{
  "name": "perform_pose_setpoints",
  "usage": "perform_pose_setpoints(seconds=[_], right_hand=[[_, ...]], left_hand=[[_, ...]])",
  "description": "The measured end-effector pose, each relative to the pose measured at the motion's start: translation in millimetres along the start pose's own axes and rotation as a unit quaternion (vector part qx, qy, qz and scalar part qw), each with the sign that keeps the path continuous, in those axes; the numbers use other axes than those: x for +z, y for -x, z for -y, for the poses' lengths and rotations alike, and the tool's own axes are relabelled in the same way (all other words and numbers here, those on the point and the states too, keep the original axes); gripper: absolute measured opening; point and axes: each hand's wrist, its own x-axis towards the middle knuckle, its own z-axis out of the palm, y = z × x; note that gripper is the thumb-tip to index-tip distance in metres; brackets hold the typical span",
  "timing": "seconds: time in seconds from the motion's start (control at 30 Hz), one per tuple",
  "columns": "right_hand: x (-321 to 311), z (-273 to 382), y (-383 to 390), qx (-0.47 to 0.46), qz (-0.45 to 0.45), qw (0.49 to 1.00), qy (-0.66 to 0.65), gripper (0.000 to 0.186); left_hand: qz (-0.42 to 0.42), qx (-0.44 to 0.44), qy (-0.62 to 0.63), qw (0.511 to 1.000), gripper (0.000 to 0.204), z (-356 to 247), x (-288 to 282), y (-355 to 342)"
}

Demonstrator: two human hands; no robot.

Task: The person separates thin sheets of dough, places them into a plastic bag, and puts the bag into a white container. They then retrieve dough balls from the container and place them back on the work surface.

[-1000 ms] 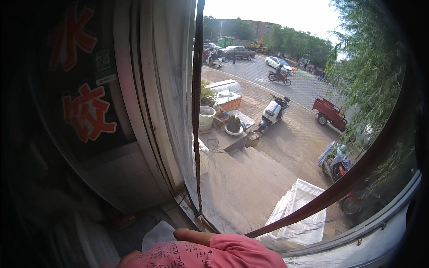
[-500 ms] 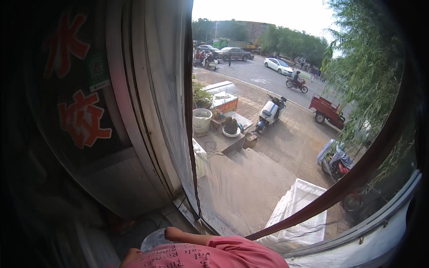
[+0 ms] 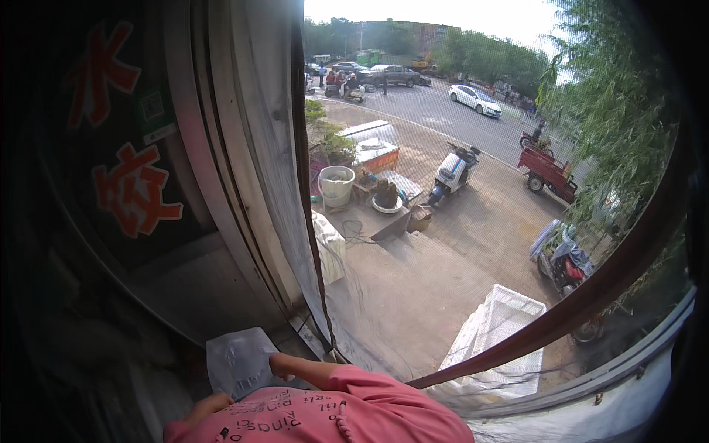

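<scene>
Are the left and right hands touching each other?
Apart: the head view shows the translucent bag between the left hand and the right hand.

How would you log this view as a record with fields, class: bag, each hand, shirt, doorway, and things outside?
Bag: translucent plastic bag, in front of the body
Right hand: at the bag's right edge; grip unclear
Left hand: near the bag's lower left; grip unclear
Clothing: pink shirt, dark lettering
Doorway: dark-edged mesh screen
Outside: white crate, white scooter, red cargo tricycle, white car
</scene>
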Motion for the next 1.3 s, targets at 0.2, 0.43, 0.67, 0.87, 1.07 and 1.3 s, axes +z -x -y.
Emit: perform_pose_setpoints(seconds=[0.2, 0.43, 0.67, 0.87, 1.07, 1.3], right_hand=[[-3, 17, 13, -0.027, 0.137, 0.990, -0.025, 0.019], [4, 12, -18, 0.024, 0.084, 0.976, -0.199, 0.010], [21, -54, -26, 0.029, 0.084, 0.995, -0.034, 0.012], [-84, 34, -8, 0.037, 0.081, 0.991, -0.104, 0.015], [-169, 157, 88, -0.423, -0.459, 0.781, 0.028, 0.020], [-73, 20, 5, -0.119, -0.160, 0.979, 0.053, 0.017]], left_hand=[[-0.121, 0.021, 0.116, 0.986, 0.013, 6, 20, 15], [-0.192, 0.097, 0.137, 0.967, 0.012, -35, 7, 17], [-0.048, -0.033, 0.167, 0.984, 0.012, 10, 16, -3], [-0.187, 0.041, 0.183, 0.964, 0.013, -42, -31, -18], [-0.610, 0.425, -0.030, 0.668, 0.013, -170, -20, 54], [-0.046, -0.024, 0.189, 0.981, 0.020, -15, -5, -31]])
